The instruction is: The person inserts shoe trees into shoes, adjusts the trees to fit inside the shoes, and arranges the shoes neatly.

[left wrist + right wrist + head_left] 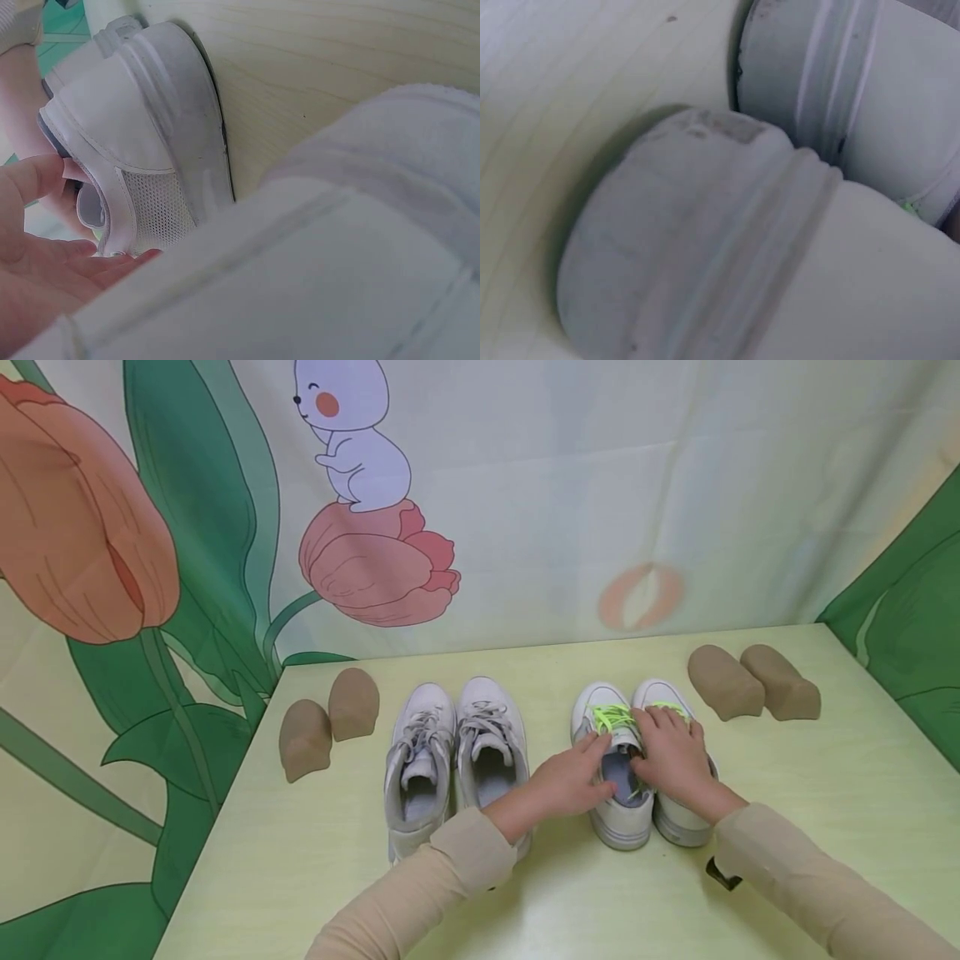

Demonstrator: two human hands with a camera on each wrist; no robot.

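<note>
Pale yellow table. My loose left grip touches a white, green-laced shoe; whether my right grip holds, I can't tell. Probably light, bendy: pinch its heel.

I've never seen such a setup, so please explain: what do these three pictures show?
There is no machine, just a person's left hand and right hand. The wide picture comes from a head camera, the close ones from wrist cameras. On the pale table stand white shoes with green laces and, left of them, light shoes with grey laces. Four brown pieces lie outside the shoes, two per side. Both hands are at the green-laced pair: the left is open, and I cannot tell whether the right grips.
</note>
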